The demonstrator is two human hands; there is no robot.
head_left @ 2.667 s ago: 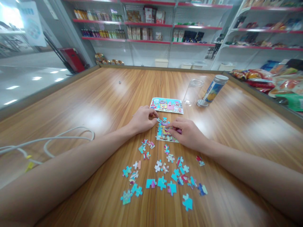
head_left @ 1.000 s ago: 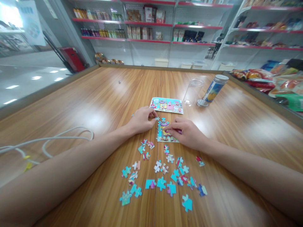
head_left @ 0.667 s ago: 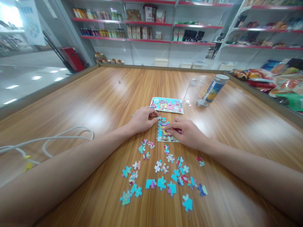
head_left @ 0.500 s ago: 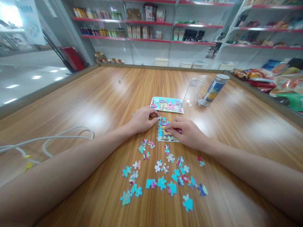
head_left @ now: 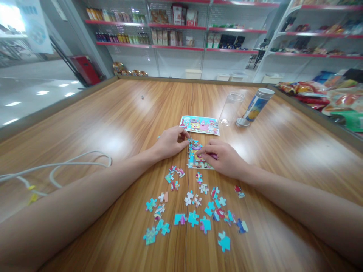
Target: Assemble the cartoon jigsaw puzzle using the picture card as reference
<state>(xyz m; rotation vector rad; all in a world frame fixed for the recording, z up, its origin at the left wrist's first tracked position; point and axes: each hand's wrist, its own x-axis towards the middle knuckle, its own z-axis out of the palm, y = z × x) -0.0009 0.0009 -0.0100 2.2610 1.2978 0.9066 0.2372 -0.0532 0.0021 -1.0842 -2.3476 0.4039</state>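
A partly joined jigsaw puzzle [head_left: 194, 163] lies flat on the wooden table, its printed side showing a yellow cartoon figure and turquoise background. At its upper left edge, the curled thumb and fingertips of my left hand [head_left: 172, 142] close on a small puzzle piece [head_left: 191, 140]. From the other side my right hand [head_left: 222, 156] rests over the puzzle, index finger and thumb drawn together on its yellow part; the palm hides the puzzle's right portion. Just beyond lies the printed picture card [head_left: 200, 125]. Several loose turquoise pieces [head_left: 193, 218] are scattered on the near side.
A clear plastic cylinder [head_left: 231, 109] and a blue printed can [head_left: 257, 105] stand at the back right, with a round metal lid [head_left: 242, 122] beside them. A white cable [head_left: 82, 164] loops at the left. Snack packets [head_left: 309, 94] lie past the right edge; stocked shelves [head_left: 178, 27] stand behind.
Both hands stay almost in place at the puzzle, with the left fingertips shifting slightly at the small piece. The whole view has drifted a little; the loose pieces lie as before.
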